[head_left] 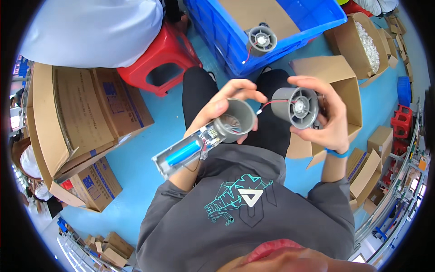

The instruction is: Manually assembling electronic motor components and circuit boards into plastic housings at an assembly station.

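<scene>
My left hand [212,109] is closed round a grey housing [245,114] with a round, open-ended tube at its top. Along the housing's open handle lie a blue cylindrical battery [183,153] and a small circuit board [209,134] with thin wires. Between finger and thumb, my right hand [334,111] grips a grey cylindrical fan unit [282,108], its spoked end showing. Red and black wires run from this unit to a white plug [259,111] close to my left fingers, near the tube's rim; whether the fingers touch it I cannot tell.
Ahead, a similar fan unit [262,40] sits on cardboard [258,13] at the near end of a blue crate [235,68]. A red stool [158,68] with a seated person stands left of it. Cardboard boxes [81,113] flank me; one at right [369,45] holds small white parts.
</scene>
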The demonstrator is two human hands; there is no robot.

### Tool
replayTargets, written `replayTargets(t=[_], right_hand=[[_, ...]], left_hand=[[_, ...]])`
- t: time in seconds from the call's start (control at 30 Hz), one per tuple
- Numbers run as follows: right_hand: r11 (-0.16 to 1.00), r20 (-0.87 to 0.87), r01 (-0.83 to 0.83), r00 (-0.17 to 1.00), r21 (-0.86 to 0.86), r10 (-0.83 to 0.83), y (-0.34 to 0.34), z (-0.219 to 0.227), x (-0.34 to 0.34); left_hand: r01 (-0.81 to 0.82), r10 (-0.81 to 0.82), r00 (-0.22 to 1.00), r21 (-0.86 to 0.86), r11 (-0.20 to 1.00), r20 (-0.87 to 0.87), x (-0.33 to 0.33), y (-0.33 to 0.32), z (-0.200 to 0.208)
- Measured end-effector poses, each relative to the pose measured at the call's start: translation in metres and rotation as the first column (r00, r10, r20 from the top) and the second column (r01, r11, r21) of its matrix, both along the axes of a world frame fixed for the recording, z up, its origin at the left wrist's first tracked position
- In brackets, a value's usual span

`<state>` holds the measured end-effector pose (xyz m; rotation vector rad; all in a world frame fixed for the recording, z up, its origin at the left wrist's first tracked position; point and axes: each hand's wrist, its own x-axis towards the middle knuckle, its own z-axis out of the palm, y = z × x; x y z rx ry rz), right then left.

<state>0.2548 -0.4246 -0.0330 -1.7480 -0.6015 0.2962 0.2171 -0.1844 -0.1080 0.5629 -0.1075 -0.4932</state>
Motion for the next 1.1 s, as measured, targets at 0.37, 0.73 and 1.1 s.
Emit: replayTargets(t=[0.37, 0.73, 1.1], right_hand=[[0.720, 0.232, -0.208, 0.857, -0.662, 0.460, 0.023, 0.060, 0.025], [0.840, 0.137, -0.375, 0.879, -0.393, 0.456, 0.029, 0.038, 0.031], [0.914, -0.196, -0.404, 0.899, -0.032, 0.391, 0.027, 0.017, 0.024]], left_hand=[[0.145, -0.141, 0.989, 0.174, 0.974, -0.037, 0.003, -0.008, 0.034], [0.220, -0.220, 0.975, -0.005, 0.976, 0.022, 0.007, -0.011, 0.012], [0.184, -0.183, 0.983, -0.085, 0.979, 0.018, 0.003, -0.020, 0.002]])
